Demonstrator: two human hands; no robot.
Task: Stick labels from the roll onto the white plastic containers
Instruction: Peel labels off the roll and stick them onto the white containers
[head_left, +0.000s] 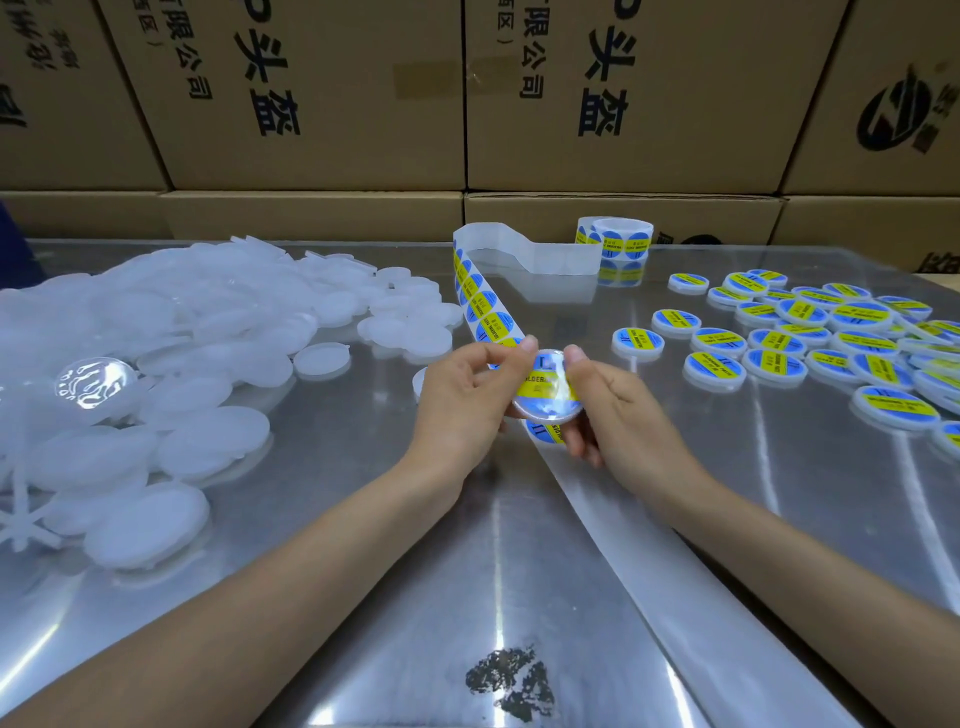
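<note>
A round white plastic container (546, 399) is held above the table's middle between my left hand (470, 400) and my right hand (608, 410). A blue and yellow label lies on its top, under both thumbs. The label strip (480, 304) runs from my hands back to the roll (618, 244) standing at the far edge. Empty backing tape (675, 561) trails toward me on the right. One more label (545, 431) shows just below the container.
A big heap of unlabelled white containers (156, 374) fills the left side. Several labelled containers (810, 332) are spread on the right. Cardboard boxes (322, 104) wall off the back. The shiny metal table (395, 597) has a dark smudge (511, 680) near me.
</note>
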